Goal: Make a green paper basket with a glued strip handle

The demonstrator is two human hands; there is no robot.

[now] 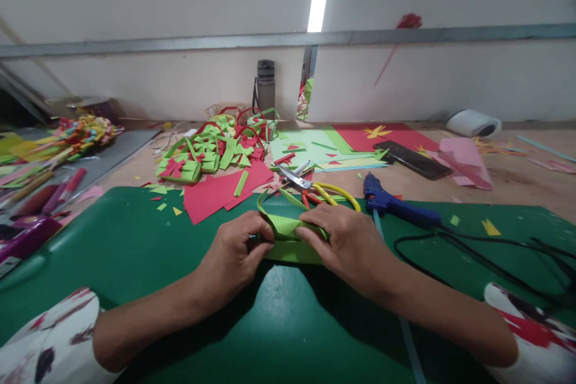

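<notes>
A folded light-green paper basket (pixel 290 251) with a thin strip handle rises just above the green mat, gripped at both ends. My left hand (pixel 240 249) pinches its left edge between thumb and fingers. At its right side, my right hand (pixel 348 243) closes thumb and fingers on the paper, hiding that end. Just beyond lie scissors with yellow handles (pixel 335 192) and a second, red-handled tool (pixel 310 198), partly covered. A blue glue gun (pixel 398 204) rests to the right of my right hand.
Several green and red paper baskets (pixel 186 168) are heaped at back left, beside red paper sheets (pixel 207 198). A bottle (pixel 266 87) stands against the wall. A phone (pixel 411 160) lies at back right. The black cord (pixel 468 261) loops over the green mat (pixel 148 240).
</notes>
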